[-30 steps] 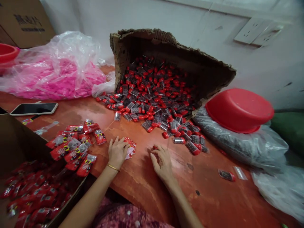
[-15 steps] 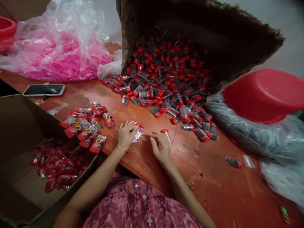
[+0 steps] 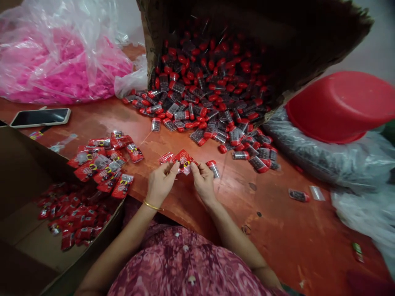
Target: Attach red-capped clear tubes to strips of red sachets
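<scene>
Between my two hands is a small red printed packet (image 3: 184,158), pinched at its left edge by my left hand (image 3: 161,181) and at its right edge by my right hand (image 3: 203,181). More flat red packets (image 3: 166,158) lie on the table just behind my left fingers. A small clear container with a red cap (image 3: 212,168) rests beside my right hand. Off to the left, several filled red packets (image 3: 106,164) are heaped on the table.
A tipped cardboard box (image 3: 148,49) spills many red-capped containers (image 3: 203,111) onto the table (image 3: 277,230). An open carton (image 3: 33,242) with red packets stands lower left. Around are a phone (image 3: 40,117), a bag of pink pieces (image 3: 68,70) and a red tub (image 3: 342,107) on plastic bags.
My hands have come together, and both now grip one red packet raised from the small stack. My right hand has moved left, away from the loose container. The view has shifted slightly.
</scene>
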Demonstrator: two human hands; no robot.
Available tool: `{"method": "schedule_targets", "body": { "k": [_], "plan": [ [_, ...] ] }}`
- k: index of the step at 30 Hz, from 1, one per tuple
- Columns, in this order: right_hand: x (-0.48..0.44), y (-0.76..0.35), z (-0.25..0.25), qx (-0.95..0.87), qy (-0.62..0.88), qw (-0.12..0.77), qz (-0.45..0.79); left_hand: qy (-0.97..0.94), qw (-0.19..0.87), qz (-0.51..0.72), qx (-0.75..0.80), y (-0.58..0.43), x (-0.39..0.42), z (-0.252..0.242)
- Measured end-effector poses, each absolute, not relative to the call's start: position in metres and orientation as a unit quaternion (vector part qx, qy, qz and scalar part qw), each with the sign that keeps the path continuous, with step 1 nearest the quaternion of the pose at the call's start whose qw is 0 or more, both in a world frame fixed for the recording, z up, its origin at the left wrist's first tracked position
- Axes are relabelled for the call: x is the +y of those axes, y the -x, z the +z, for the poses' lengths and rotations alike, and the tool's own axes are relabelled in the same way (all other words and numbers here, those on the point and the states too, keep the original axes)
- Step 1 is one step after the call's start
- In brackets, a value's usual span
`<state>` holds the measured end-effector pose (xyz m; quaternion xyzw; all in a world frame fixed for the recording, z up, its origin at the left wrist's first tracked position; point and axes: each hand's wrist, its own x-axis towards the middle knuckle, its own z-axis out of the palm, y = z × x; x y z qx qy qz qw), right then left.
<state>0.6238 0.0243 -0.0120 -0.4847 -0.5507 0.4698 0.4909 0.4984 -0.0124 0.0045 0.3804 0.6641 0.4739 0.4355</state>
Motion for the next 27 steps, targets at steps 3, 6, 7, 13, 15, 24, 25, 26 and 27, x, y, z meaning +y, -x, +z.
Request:
{"method": "schedule_targets", "body": {
  "k": [3,6,7,13,15,24,25,26,27],
  "plan": [
    [0.019,-0.628,-0.014,-0.579,0.499,0.480,0.431,-0.308,0.550,0.466,0.621,-0.506,-0.015,0.008],
    [0.013,-0.626,-0.016,-0.605,0.500,0.467,0.407,-0.185,0.609,0.524,0.565,-0.518,-0.012,0.010],
    [0.011,-0.626,-0.017,-0.612,0.499,0.464,0.402,-0.153,0.618,0.537,0.553,-0.521,-0.011,0.010],
    [0.014,-0.653,-0.021,-0.704,0.495,0.415,0.297,-0.102,0.616,0.552,0.553,-0.519,-0.005,0.012],
    [0.020,-0.675,-0.025,-0.738,0.535,0.367,0.183,-0.088,0.614,0.555,0.554,-0.514,-0.003,0.012],
    [0.025,-0.716,-0.033,-0.729,0.574,0.313,0.204,-0.064,0.671,0.527,0.516,-0.516,0.002,0.016],
    [0.020,-0.713,-0.028,-0.709,0.563,0.331,0.266,-0.066,0.673,0.527,0.515,-0.517,0.002,0.017],
    [0.014,-0.710,-0.023,-0.685,0.551,0.346,0.329,-0.071,0.672,0.527,0.516,-0.517,0.001,0.017],
    [0.008,-0.706,-0.018,-0.660,0.538,0.356,0.386,-0.078,0.669,0.527,0.518,-0.517,0.000,0.016]
  ]
}}
